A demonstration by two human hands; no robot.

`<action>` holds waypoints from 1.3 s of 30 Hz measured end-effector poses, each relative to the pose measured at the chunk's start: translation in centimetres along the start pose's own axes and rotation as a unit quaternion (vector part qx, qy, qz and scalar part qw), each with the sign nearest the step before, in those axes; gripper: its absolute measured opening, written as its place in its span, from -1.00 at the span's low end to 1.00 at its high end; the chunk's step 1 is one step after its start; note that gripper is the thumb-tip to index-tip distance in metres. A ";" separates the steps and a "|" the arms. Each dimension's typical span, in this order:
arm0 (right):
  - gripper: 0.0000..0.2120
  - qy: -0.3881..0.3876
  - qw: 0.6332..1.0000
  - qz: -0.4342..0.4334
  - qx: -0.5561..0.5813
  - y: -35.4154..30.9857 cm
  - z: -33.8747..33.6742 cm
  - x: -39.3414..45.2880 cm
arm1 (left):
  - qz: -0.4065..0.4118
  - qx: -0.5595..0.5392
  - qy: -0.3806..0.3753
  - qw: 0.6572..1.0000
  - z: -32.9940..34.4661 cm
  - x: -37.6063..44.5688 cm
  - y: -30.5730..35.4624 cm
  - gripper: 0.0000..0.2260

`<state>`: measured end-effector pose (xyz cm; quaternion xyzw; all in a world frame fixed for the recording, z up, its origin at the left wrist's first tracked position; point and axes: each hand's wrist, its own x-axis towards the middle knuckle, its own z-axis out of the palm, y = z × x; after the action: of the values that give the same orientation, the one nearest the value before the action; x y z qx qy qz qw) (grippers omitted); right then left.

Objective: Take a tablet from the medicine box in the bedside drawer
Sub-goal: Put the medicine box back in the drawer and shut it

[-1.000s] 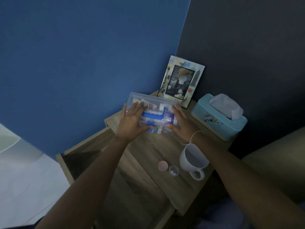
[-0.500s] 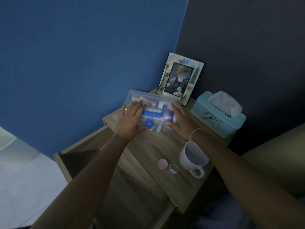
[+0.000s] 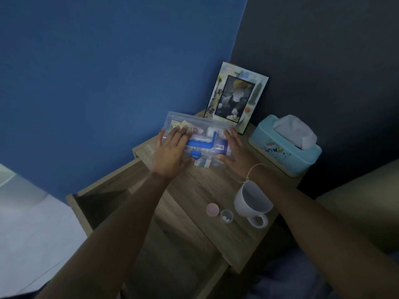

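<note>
Dim bedroom corner, seen from head cam looking down. Clear plastic medicine box (image 3: 195, 145) w/ blue handle (image 3: 200, 143) and blue latch (image 3: 195, 156), lid down, sitting on bedside table (image 3: 207, 186) near back edge, just in front of photo frame (image 3: 236, 104). Left hand (image 3: 170, 152) flat on lid's left part, fingers straight and slightly spread, thumb toward latch; right hand (image 3: 234, 151) laid along box's right end, fingers straight, thumb at front corner; neither curled round anything. Drawer (image 3: 112, 195) below pulled open at left, inside dark, contents not readable. Nearer on tabletop: small clear pill cup (image 3: 226, 216) w/ a couple of white tablets inside, pink cap (image 3: 212, 209) just beside it, white mug (image 3: 252, 202) w/ tea-bag string over rim, teal tissue box (image 3: 285, 147) at right. Step in hand, prob: box closed after tablets taken out, approx ready for return to drawer. Next move likely needs latch pressed shut, then both-hand grip on box ends, lift clear of frame, swing left and down into drawer w/o tipping
</note>
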<state>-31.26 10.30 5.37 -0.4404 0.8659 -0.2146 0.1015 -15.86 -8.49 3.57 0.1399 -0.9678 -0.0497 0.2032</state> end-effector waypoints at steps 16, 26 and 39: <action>-0.65 0.115 0.837 0.333 0.419 -5.5 -1.0 3.1 | -0.379 -0.469 -0.039 0.797 -2.4 0.7 -1.8 -0.54; -0.97 0.133 0.841 0.282 0.443 -13.6 -2.0 -2.8 | -0.344 -0.392 0.016 0.853 -9.9 -4.0 -4.8 -0.61; -0.26 -0.001 0.878 0.251 0.408 -20.2 8.5 -16.1 | -0.433 -0.412 -0.061 0.799 -14.2 -16.3 -6.2 -0.64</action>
<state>-4.13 10.38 6.88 -0.1278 0.7829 -0.5159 0.3233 5.79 -10.20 9.45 0.4441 -0.7052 -0.5350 0.1391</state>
